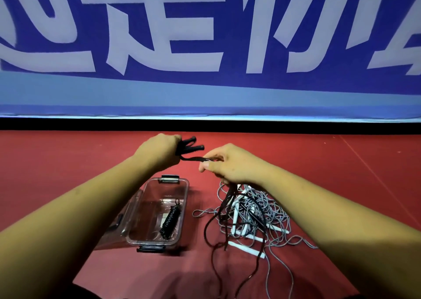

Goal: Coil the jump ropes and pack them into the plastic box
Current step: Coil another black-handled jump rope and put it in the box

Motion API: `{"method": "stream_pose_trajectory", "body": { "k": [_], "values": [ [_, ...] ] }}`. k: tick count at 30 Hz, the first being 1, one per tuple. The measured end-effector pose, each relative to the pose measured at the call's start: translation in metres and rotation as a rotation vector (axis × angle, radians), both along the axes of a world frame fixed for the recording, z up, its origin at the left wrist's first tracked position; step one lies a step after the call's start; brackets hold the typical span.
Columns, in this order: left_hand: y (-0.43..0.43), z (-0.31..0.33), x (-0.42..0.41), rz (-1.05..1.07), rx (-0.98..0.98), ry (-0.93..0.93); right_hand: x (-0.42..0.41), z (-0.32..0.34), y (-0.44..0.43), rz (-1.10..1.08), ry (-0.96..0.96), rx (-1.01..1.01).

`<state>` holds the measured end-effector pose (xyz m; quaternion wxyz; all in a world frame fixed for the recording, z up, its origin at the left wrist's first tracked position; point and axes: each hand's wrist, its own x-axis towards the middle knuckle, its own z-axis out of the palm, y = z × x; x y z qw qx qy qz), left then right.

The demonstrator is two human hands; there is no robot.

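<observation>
Head view, I'm watching both bare forearms reaching out over the floor [68, 162], a flat red mat with a faint matte sheen. The left hand [159, 149] is curling its fingers tight round two black handles [192, 143], short rounded sticks with a grippy look that are poking out to the right. The right hand [230, 165] is pinching a black rope [193, 159] between thumb and forefinger, with the other fingers curling in. That braided cord is stretching between the hands, then dropping under the right palm and trailing in loose loops onto the mat.

A plastic box [185, 198] is sitting below the left hand. It is clear, rectangular and round-cornered, with black latches [169, 177] at both short ends. A coiled rope [170, 221], black and tightly wound, is lying inside along the right wall. A clear lid [114, 228] is leaning against the left side.

Just right of the box, thin grey ropes [273, 207] are tangling in a heap with slim white handles [246, 249].

Behind it all, a black strip [205, 125] is running along the mat's far edge under a blue banner [205, 89] with big white characters.
</observation>
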<state>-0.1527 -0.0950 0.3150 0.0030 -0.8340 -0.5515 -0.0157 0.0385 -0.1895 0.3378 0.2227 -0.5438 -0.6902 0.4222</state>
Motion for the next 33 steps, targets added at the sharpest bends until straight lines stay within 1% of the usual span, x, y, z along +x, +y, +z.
{"method": "stream_pose_trajectory", "body": {
  "k": [3, 4, 5, 7, 10, 12, 14, 17, 19, 20, 21, 24, 26, 28, 30, 33],
  "values": [
    [-0.017, 0.000, 0.009, -0.212, -0.161, 0.201, 0.011, 0.001, 0.007, -0.038, -0.034, 0.155],
    [-0.023, 0.000, 0.014, -0.290, -0.228, 0.237, 0.015, 0.000, 0.009, -0.053, -0.062, 0.203],
    [-0.029, 0.001, 0.019, -0.353, -0.291, 0.243, 0.019, -0.001, 0.012, -0.073, -0.086, 0.241],
    [-0.039, 0.008, 0.028, -0.416, -0.367, 0.178, 0.027, -0.001, 0.018, -0.112, -0.100, 0.291],
    [-0.048, 0.017, 0.035, -0.449, -0.397, 0.000, 0.040, -0.001, 0.022, -0.155, -0.077, 0.338],
    [-0.052, 0.022, 0.035, -0.466, -0.406, -0.090, 0.046, -0.003, 0.022, -0.186, -0.023, 0.329],
    [-0.054, 0.027, 0.031, -0.474, -0.425, -0.234, 0.049, -0.009, 0.024, -0.251, 0.065, 0.267],
    [-0.051, 0.034, 0.027, -0.423, -0.434, -0.585, 0.052, -0.018, 0.027, -0.319, 0.146, 0.134],
    [-0.050, 0.038, 0.029, -0.358, -0.511, -0.840, 0.048, -0.024, 0.025, -0.266, 0.205, 0.010],
    [-0.048, 0.038, 0.029, -0.341, -0.529, -0.907, 0.046, -0.026, 0.023, -0.223, 0.232, -0.048],
    [-0.046, 0.038, 0.029, -0.325, -0.511, -0.933, 0.043, -0.028, 0.021, -0.181, 0.250, -0.102],
    [-0.028, 0.033, 0.025, -0.189, -0.392, -0.966, 0.035, -0.031, 0.016, -0.095, 0.245, -0.212],
    [-0.015, 0.028, 0.017, -0.065, -0.326, -0.949, 0.030, -0.030, 0.013, -0.083, 0.239, -0.239],
    [-0.004, 0.025, 0.007, -0.004, -0.289, -0.910, 0.024, -0.027, 0.012, -0.101, 0.257, -0.233],
    [0.004, 0.021, -0.004, 0.008, -0.255, -0.836, 0.019, -0.024, 0.011, -0.125, 0.263, -0.220],
    [0.018, 0.016, -0.018, 0.067, -0.120, -0.661, 0.015, -0.024, 0.007, -0.091, 0.185, -0.252]
  ]
}}
